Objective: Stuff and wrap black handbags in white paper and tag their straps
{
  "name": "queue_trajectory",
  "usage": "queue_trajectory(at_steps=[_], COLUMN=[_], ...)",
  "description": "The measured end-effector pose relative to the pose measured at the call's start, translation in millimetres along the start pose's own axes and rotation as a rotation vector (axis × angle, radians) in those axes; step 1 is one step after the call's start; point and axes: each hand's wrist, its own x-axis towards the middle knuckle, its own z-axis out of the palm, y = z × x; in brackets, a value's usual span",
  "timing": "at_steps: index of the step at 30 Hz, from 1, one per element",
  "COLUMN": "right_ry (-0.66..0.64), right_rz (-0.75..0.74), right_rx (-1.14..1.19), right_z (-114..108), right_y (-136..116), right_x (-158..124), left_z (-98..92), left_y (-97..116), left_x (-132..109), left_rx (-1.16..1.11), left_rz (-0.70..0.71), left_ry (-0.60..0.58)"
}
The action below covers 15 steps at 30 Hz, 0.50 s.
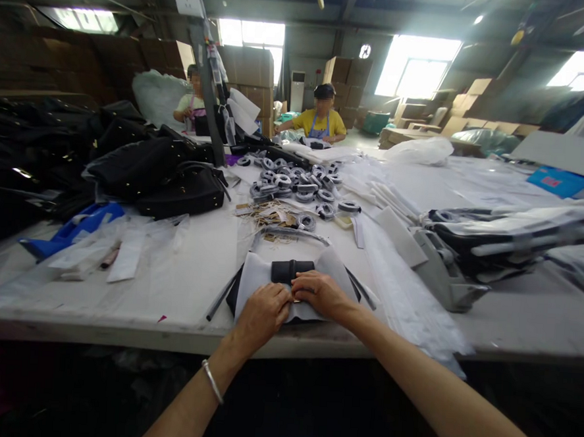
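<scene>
Together, the left hand [265, 309] and the right hand [320, 293] meet on the front of a black bag [233, 299], which lies at the near edge of the tabletop [197, 265]. The left hand is narrow, fingers curled, its fingertips at the lower end of the bag's black flap [281, 271]. The right hand is bent over the flap from the other side, fingers close together; whether either one pinches anything between finger and thumb, I cannot tell, since the hands hide that spot. A bracelet [211, 380] circles the left wrist.

Under the flap, a white sheet [256, 276] covers the bag's front. A wrapped handle [291, 232] arches behind it, and brown strings [267, 214] lie just past that, with a heap of wrapped coils [283, 180] beyond. Clear plastic sleeves [410, 305] stretch along the right, beside a grey dispenser [449, 281] and a stack of wrapped goods [508, 238]. To the left are a blue tool [76, 230] and piled black bags [182, 192]. Farther back, a post [208, 95] stands partly in front of one co-worker [193, 103]; another [322, 118] sits in plain view.
</scene>
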Motion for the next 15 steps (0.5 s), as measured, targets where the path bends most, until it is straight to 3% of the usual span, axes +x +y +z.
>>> queue_trajectory(at_steps=[7,11,15], right_ry=[-0.124,-0.073,-0.087], right_rz=[-0.008,0.017,0.032], right_rx=[-0.373,-0.418,-0.372], right_z=[-8,-2,-7], right_y=[-13,-15,-15], right_x=[19,21,18], left_z=[7.6,2.8,0.1], left_y=[-8,-6,-9], left_x=[1,1,-6], left_rx=[0.01,0.044,0.166], left_rz=[0.013,0.062,0.219], left_ry=[0.074,0.1,0.147])
